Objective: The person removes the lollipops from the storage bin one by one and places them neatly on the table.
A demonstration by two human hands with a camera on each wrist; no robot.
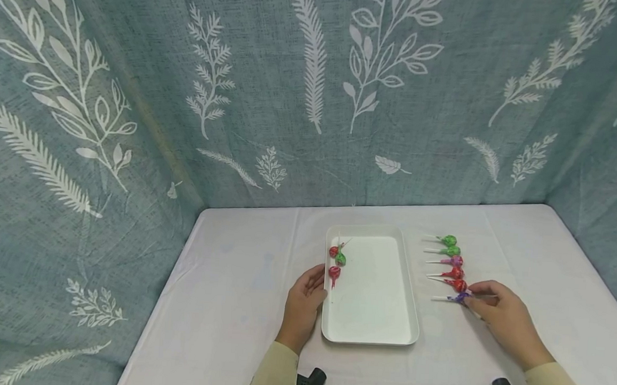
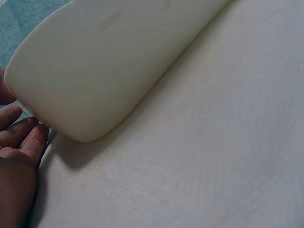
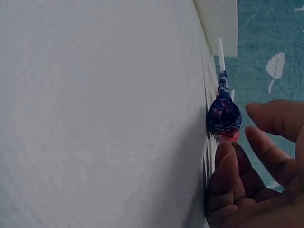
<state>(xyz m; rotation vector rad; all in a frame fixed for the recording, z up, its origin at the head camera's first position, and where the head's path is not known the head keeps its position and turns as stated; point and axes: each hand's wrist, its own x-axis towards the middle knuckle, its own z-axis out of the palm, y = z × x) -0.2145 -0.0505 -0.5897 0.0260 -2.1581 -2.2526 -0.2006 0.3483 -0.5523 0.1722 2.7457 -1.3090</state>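
Observation:
My left hand (image 1: 303,307) grips the left edge of a white tray (image 1: 370,336), thumb by the rim and fingers against its side wall (image 2: 90,85). Inside the tray, near its left wall, lie a red lollipop (image 1: 334,251), a green lollipop (image 1: 340,259) and a pinkish-red lollipop (image 1: 334,272). My right hand (image 1: 504,319) is at the candy end of a blue-purple lollipop (image 1: 461,298), the nearest in a column on the table. In the right wrist view, thumb and fingers stand spread around that lollipop's head (image 3: 224,118), with a gap beside the thumb.
Beyond the blue-purple lollipop lie two red ones (image 1: 456,285), a pink-purple one (image 1: 456,261) and two green ones (image 1: 450,240), sticks pointing left. White cloth covers the table (image 1: 240,271). A patterned blue-green curtain (image 1: 272,96) hangs behind. Dark devices (image 1: 311,381) are at both wrists.

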